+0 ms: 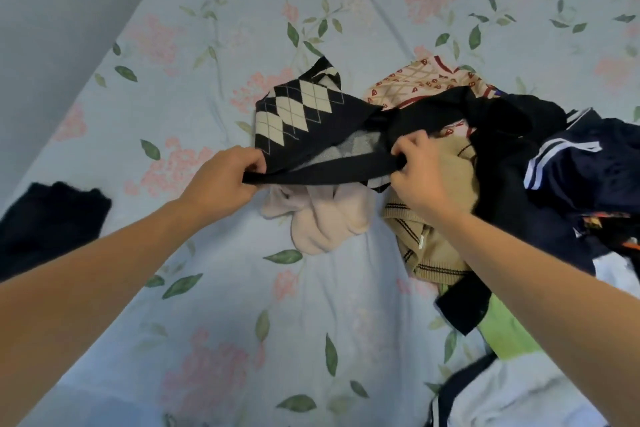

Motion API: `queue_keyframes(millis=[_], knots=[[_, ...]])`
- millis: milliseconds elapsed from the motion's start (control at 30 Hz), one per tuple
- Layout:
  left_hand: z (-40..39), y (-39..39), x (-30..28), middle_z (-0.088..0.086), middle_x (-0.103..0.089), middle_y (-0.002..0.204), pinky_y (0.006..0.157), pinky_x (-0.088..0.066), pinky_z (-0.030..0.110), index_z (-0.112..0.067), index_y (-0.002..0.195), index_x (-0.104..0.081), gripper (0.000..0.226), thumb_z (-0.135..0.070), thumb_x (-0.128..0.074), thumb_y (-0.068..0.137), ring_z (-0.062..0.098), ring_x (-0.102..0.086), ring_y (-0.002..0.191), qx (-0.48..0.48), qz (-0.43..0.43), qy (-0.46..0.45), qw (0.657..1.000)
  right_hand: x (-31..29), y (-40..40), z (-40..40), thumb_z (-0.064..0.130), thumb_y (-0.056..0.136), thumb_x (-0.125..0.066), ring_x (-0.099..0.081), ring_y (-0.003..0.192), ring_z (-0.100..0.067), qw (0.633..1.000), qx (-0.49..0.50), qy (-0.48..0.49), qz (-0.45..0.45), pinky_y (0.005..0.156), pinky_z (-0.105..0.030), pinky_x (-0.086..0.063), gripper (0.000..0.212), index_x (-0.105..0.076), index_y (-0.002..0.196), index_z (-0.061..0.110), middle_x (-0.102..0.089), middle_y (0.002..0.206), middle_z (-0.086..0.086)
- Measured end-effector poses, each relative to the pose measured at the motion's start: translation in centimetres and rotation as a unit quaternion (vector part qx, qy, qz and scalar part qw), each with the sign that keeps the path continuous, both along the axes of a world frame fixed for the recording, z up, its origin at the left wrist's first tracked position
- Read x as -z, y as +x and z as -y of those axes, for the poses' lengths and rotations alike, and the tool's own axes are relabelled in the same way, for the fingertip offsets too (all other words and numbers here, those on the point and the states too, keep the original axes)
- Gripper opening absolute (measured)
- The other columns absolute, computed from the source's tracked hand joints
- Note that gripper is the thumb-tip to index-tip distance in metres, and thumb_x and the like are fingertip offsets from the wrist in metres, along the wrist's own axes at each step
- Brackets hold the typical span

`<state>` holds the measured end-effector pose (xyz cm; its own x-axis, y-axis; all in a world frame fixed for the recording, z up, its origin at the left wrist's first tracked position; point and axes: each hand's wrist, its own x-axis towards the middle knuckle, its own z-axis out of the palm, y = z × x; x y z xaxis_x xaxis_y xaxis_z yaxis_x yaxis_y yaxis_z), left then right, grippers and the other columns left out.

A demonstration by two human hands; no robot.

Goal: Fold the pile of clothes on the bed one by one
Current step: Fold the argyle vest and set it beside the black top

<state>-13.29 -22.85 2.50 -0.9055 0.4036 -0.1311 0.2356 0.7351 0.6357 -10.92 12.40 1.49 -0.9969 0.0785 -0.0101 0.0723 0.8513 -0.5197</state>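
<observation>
While lifted over the bed [214,288] beside the pile [554,191], argyle knit [301,114]: soft, light, floppy. Left hand [225,177] and right hand [415,173] pinching its dark hem; best held there, spread taut.

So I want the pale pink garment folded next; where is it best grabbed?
Probably the pale pink garment's bunched lower lobe, reached from the near side. That end lies bare on the bedsheet; its top is tucked under the argyle sweater held by the left hand and right hand.

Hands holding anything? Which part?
Both hands, left hand and right hand, grip the argyle sweater by its dark hem band, one at each end.
</observation>
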Motion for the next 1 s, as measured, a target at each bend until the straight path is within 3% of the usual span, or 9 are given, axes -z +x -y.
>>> queue_keyframes(millis=[167, 333, 467, 533, 633, 733, 800, 900, 1000], knots=[[3.7, 6.9, -1.9, 0.001, -0.052, 0.074, 0.065, -0.042, 0.041, -0.019, 0.073, -0.044, 0.036, 0.01, -0.065, 0.071, 0.019, -0.045, 0.076, 0.017, 0.075, -0.06, 0.995, 0.1, 10.7, 3.2, 0.008, 0.084, -0.079, -0.042, 0.088, -0.018, 0.997, -0.049, 0.052, 0.028, 0.071, -0.033, -0.036, 0.02, -0.061, 0.091, 0.01, -0.047, 0.098, -0.003], [7.8, 13.8, -0.3, -0.002, -0.044, 0.068, 0.06, -0.029, 0.033, -0.018, 0.07, -0.036, 0.04, 0.008, -0.066, 0.071, 0.012, -0.037, 0.069, 0.009, 0.129, -0.106, 0.986, 2.4, 19.4, 5.5, 0.009, 0.08, -0.085, -0.053, 0.097, -0.028, 0.988, -0.078, 0.088, 0.101, 0.072, -0.041, -0.052, 0.021, -0.072, 0.096, 0.009, -0.053, 0.1, -0.006], [9.9, 16.6, 2.6, 0.0, -0.052, 0.079, 0.065, -0.043, 0.038, -0.018, 0.077, -0.05, 0.025, -0.014, -0.074, 0.082, 0.022, -0.05, 0.077, -0.007, 0.175, -0.164, 0.971, 4.4, 22.4, 6.9, 0.018, 0.082, -0.074, -0.049, 0.108, -0.029, 0.981, -0.079, 0.048, 0.173, 0.081, -0.046, -0.054, 0.026, -0.074, 0.107, 0.012, -0.054, 0.114, -0.006], [9.7, 16.9, 4.1, -0.002, -0.052, 0.094, 0.073, -0.049, 0.038, -0.024, 0.094, -0.056, 0.024, -0.034, -0.076, 0.086, 0.021, -0.054, 0.091, -0.018, 0.17, -0.185, 0.968, 4.7, 22.0, 8.3, 0.019, 0.082, -0.071, -0.05, 0.106, -0.026, 0.99, -0.004, -0.023, 0.138, 0.084, -0.041, -0.05, 0.021, -0.066, 0.103, 0.015, -0.053, 0.116, -0.003], [8.0, 16.4, 5.5, -0.002, -0.047, 0.113, 0.08, -0.052, 0.041, -0.025, 0.12, -0.051, 0.05, -0.052, -0.074, 0.085, 0.019, -0.05, 0.104, -0.042, 0.126, -0.18, 0.975, 5.5, 19.7, 10.2, 0.031, 0.086, -0.079, -0.057, 0.104, -0.019, 0.967, 0.144, -0.137, 0.158, 0.085, -0.039, -0.051, 0.038, -0.052, 0.111, 0.019, -0.056, 0.115, -0.001], [5.5, 15.2, 6.6, 0.003, -0.041, 0.126, 0.084, -0.053, 0.048, -0.027, 0.13, -0.043, 0.075, -0.07, -0.074, 0.076, 0.026, -0.047, 0.114, -0.045, 0.094, -0.231, 0.967, 6.4, 17.4, 11.4, 0.044, 0.082, -0.083, -0.063, 0.104, -0.02, 0.943, 0.203, -0.177, 0.193, 0.085, -0.041, -0.056, 0.06, -0.048, 0.124, 0.021, -0.062, 0.118, -0.002], [4.1, 14.5, 7.1, 0.009, -0.038, 0.133, 0.087, -0.051, 0.053, -0.027, 0.133, -0.04, 0.083, -0.074, -0.073, 0.074, 0.033, -0.043, 0.12, -0.048, 0.089, -0.292, 0.951, 6.8, 16.4, 11.5, 0.039, 0.084, -0.083, -0.065, 0.101, -0.022, 0.937, 0.235, -0.179, 0.186, 0.084, -0.041, -0.056, 0.056, -0.05, 0.123, 0.018, -0.065, 0.111, -0.002], [3.3, 14.2, 7.5, 0.016, -0.042, 0.132, 0.082, -0.047, 0.051, -0.018, 0.129, -0.046, 0.057, -0.049, -0.071, 0.088, 0.038, -0.044, 0.119, -0.043, 0.066, -0.329, 0.941, 6.8, 15.8, 11.3, 0.029, 0.091, -0.078, -0.066, 0.092, -0.021, 0.95, 0.226, -0.147, 0.16, 0.08, -0.039, -0.056, 0.029, -0.063, 0.108, 0.01, -0.069, 0.098, 0.001], [3.8, 14.2, 7.2, 0.012, -0.053, 0.103, 0.073, -0.04, 0.042, -0.008, 0.111, -0.058, 0.02, -0.024, -0.054, 0.101, 0.034, -0.053, 0.105, -0.013, 0.047, -0.316, 0.947, 5.9, 17.1, 10.5, 0.021, 0.098, -0.07, -0.061, 0.087, -0.018, 0.971, 0.141, -0.134, 0.141, 0.07, -0.03, -0.049, 0.016, -0.063, 0.106, 0.01, -0.066, 0.097, 0.003]])
